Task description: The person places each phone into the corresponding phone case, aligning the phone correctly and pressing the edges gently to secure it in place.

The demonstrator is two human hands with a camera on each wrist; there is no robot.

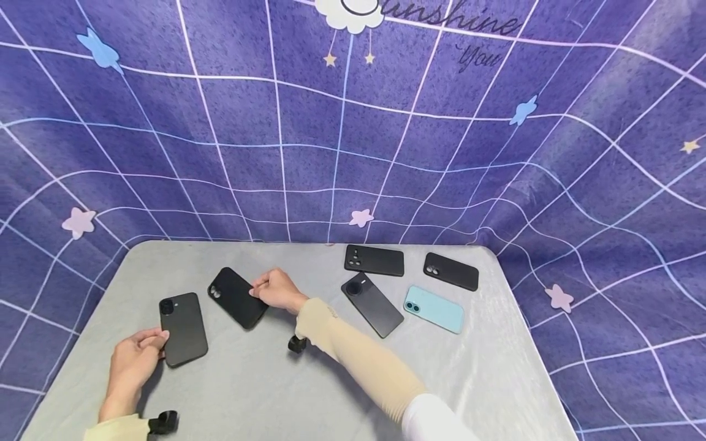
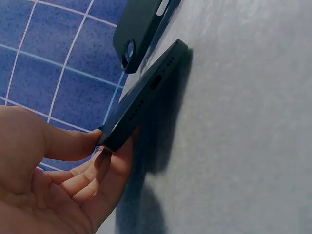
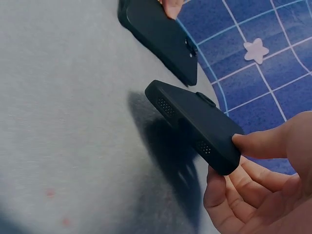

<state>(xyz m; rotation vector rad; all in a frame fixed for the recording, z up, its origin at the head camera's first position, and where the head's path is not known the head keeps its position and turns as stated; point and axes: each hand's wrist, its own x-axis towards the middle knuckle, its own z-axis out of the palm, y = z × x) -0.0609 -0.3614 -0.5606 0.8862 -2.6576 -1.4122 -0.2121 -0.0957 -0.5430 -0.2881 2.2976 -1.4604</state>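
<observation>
At the table's left, my left hand (image 1: 132, 361) pinches the lower left edge of a black smartphone (image 1: 185, 331), its camera end pointing away. The left wrist view shows the phone (image 2: 146, 97) tilted, the thumb on one face and fingers beneath, its port edge raised over a shadow. My right hand (image 1: 278, 289) pinches the near right corner of a black phone case (image 1: 237, 299) with camera holes. In the right wrist view this case (image 3: 195, 122) is also tilted above its shadow, perforated end towards the camera. Phone and case are apart.
Right of my right hand lie a dark grey phone (image 1: 374, 306) with a round camera, a black case (image 1: 377, 261), a light blue phone (image 1: 436, 309) and another black case (image 1: 451, 272). A purple-blue gridded cloth (image 1: 309, 165) rises behind the grey-white table (image 1: 287, 392).
</observation>
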